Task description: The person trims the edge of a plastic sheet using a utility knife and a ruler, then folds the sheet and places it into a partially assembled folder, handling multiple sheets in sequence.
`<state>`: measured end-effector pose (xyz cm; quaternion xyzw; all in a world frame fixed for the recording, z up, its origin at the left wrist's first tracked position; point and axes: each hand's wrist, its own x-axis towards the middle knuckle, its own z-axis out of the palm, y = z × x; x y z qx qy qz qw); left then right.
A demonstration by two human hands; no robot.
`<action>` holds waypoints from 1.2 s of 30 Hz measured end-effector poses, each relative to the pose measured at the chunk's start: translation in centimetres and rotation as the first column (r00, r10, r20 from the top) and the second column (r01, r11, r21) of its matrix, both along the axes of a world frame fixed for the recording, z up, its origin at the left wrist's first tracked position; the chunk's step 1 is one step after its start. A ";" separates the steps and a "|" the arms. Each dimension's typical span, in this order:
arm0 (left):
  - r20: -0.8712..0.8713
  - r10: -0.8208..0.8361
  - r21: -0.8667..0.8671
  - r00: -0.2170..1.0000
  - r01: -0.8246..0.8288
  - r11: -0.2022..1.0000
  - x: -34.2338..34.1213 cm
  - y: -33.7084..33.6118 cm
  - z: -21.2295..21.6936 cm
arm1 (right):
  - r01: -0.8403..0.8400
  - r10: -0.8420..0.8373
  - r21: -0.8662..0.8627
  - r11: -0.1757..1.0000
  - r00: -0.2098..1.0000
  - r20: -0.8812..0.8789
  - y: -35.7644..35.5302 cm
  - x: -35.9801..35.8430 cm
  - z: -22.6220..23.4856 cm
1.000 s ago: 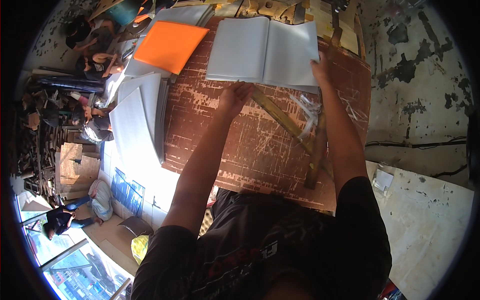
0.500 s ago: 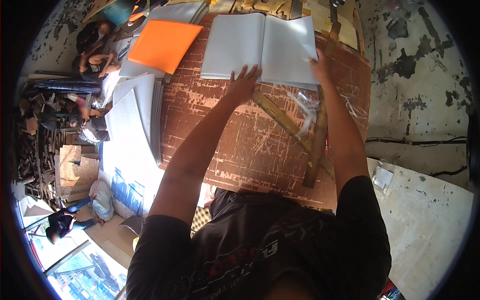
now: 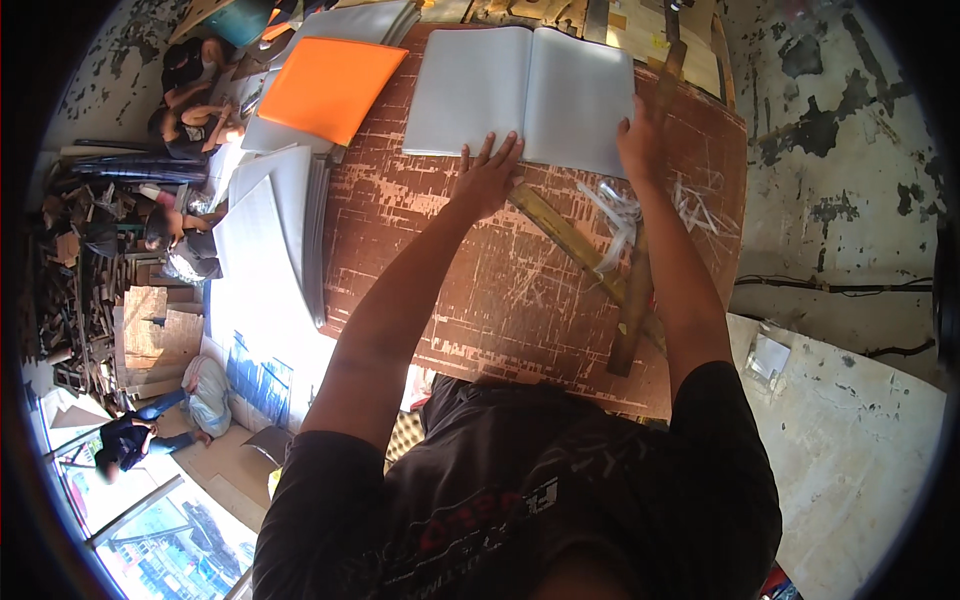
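Observation:
A stack of grey sheets (image 3: 467, 95), creased down the middle like an open book, lies at the far side of the brown worn tabletop (image 3: 450, 270). My left hand (image 3: 487, 178) rests with fingers spread on the near edge of the stack, just left of the crease. At the right edge of the sheets, my right hand (image 3: 643, 148) lies with its thumb and fingers apart, touching the edge. A yellowish flat strip (image 3: 565, 240) slants away from below my left hand. Clear plastic scraps (image 3: 618, 225) lie near my right wrist.
An orange folded sheet (image 3: 330, 90) tops a pile at the far left, with a pile of white sheets (image 3: 262, 225) nearer. A dark long bar (image 3: 630, 330) lies under my right forearm. Several people sit at left, beside stacked wood scraps (image 3: 95, 290). A peeling wall (image 3: 825, 150) stands at right.
The right half of the sheets lies flatter, and its right corner has come down. My right hand has shifted slightly down at the edge. The left hand stays nearly in place.

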<state>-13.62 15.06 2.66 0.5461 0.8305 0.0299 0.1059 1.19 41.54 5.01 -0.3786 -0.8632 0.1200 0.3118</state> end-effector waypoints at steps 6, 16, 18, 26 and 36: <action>-0.035 0.000 0.066 0.999 0.002 0.998 0.3 0.4 -1.0 | -0.522 0.501 0.089 0.848 0.846 0.184 -6.1 0.0 0.3; -0.013 -0.013 0.099 1.000 0.015 0.995 0.5 0.7 -1.2 | -0.532 0.508 0.084 0.842 0.836 0.204 -9.2 -1.5 -1.8; -0.043 0.006 0.066 0.999 -0.003 0.998 0.4 0.6 -1.1 | -0.529 0.506 0.075 0.845 0.838 0.203 -9.3 -1.5 -1.9; -0.060 -0.001 0.077 0.998 0.005 0.997 0.4 0.7 -1.0 | -0.464 0.446 0.047 0.885 0.871 0.204 -10.0 -1.0 -1.9; -0.055 0.007 -0.004 0.998 -0.007 1.000 0.5 0.8 -0.2 | -0.405 0.393 0.081 0.911 0.910 0.130 -9.2 -1.7 -1.3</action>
